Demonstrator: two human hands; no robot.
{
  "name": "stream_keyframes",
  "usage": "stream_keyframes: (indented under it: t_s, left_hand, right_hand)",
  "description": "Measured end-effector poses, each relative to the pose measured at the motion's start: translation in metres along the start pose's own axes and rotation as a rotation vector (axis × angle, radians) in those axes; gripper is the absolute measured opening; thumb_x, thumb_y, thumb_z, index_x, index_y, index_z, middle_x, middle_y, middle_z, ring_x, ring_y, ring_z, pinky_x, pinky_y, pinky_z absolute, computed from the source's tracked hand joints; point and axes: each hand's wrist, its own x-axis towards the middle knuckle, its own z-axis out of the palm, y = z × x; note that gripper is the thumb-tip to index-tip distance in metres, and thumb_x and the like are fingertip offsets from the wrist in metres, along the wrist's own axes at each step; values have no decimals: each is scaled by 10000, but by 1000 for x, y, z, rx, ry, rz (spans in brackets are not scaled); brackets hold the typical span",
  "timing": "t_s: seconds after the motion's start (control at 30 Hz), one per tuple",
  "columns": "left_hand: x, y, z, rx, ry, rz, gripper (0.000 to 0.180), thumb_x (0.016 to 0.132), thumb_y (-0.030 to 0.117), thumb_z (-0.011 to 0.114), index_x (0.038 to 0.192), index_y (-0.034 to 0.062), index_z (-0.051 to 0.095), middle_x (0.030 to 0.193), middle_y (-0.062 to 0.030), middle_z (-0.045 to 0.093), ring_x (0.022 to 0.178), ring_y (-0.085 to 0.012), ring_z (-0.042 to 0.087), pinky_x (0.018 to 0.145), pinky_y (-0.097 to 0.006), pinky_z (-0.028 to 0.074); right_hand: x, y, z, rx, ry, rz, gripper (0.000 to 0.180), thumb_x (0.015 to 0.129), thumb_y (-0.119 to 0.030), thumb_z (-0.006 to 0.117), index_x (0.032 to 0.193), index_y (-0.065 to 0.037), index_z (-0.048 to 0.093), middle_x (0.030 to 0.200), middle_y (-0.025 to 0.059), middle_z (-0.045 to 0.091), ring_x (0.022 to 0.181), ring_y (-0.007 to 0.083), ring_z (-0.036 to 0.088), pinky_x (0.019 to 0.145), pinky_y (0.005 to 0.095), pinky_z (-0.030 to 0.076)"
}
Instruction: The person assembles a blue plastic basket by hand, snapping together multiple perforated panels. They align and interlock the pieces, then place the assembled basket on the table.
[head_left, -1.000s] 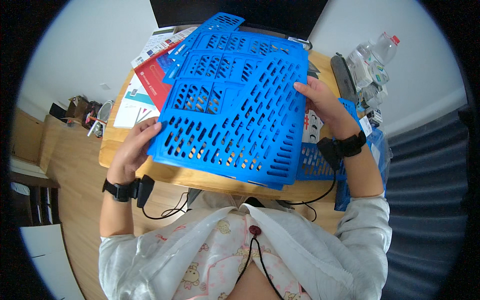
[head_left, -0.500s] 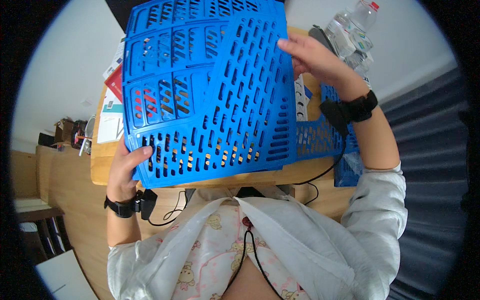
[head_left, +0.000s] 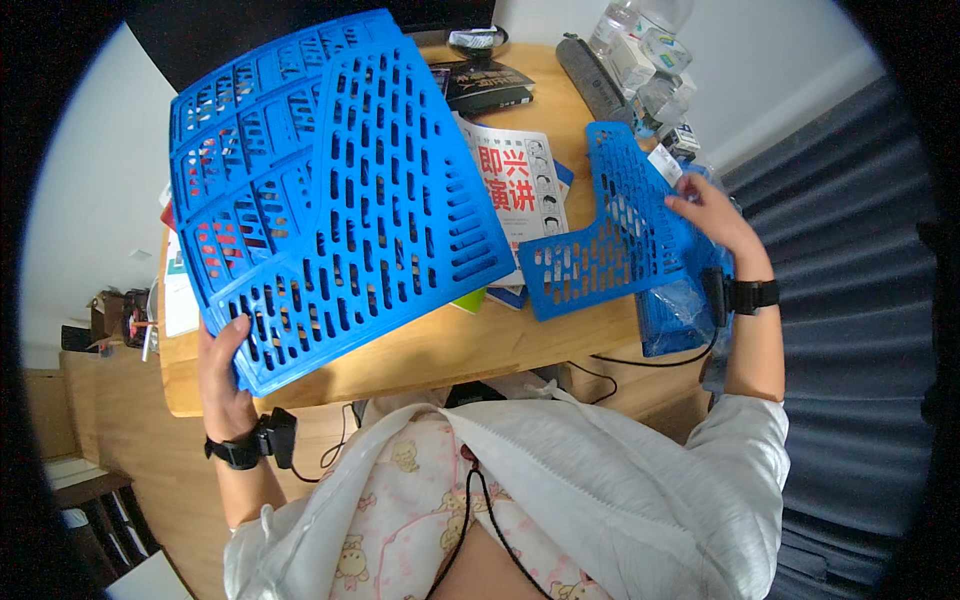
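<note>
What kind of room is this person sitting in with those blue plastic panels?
Probably a home study or small office. A wooden desk holds books, papers and water bottles, with a dark monitor at its far edge. The left hand lifts a big blue slotted panel; the right hand holds a smaller one.

Large panel (head_left: 330, 190) left, above table (head_left: 430, 345); small panel (head_left: 620, 230) right, over books (head_left: 515, 185).

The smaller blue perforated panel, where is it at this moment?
In the head view, the smaller blue perforated panel lies at the right of the wooden desk, under the right hand, partly covering a magazine.
</note>
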Motion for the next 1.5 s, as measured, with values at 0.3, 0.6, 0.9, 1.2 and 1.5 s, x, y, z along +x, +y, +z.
stream_keyframes:
  t_s: [0.3,0.6,0.9,1.2,1.5]
  left_hand:
    - [-8,-5,14,-59,4,-65,567,723,160,639,1214,-5,407,1072,-122,569,905,-185,588,776,-294,490]
    - [-8,-8,14,-113,-25,-107,534,750,97,621,1226,7,398,1081,-119,570,891,-183,599,743,-288,513]
    - [-5,-14,14,-163,-10,-162,536,741,82,632,1215,-5,398,1081,-129,567,905,-193,598,757,-310,515]
    - [-7,-13,19,-132,-8,-157,517,752,105,610,1212,-9,403,1074,-129,572,883,-193,604,740,-299,519]
    - [-8,-11,21,-165,-16,-144,496,754,81,609,1204,-1,417,1069,-121,575,882,-183,603,738,-300,518]
  right_hand:
    - [4,27,28,-182,54,205,539,622,-459,727,798,20,555,778,183,606,744,307,593,660,362,457]
    - [7,35,34,-67,91,251,447,592,-404,752,649,-9,551,613,116,572,587,193,556,557,334,445]
    - [14,58,37,128,37,276,368,649,-292,749,684,-50,475,644,36,512,602,114,471,551,280,409]
    - [-5,32,7,757,42,53,306,772,-95,656,1030,7,529,693,-18,536,618,61,494,571,209,425]
    - [-62,-61,-67,698,755,-398,245,828,-25,567,1065,-13,505,908,43,605,767,68,546,692,196,440]
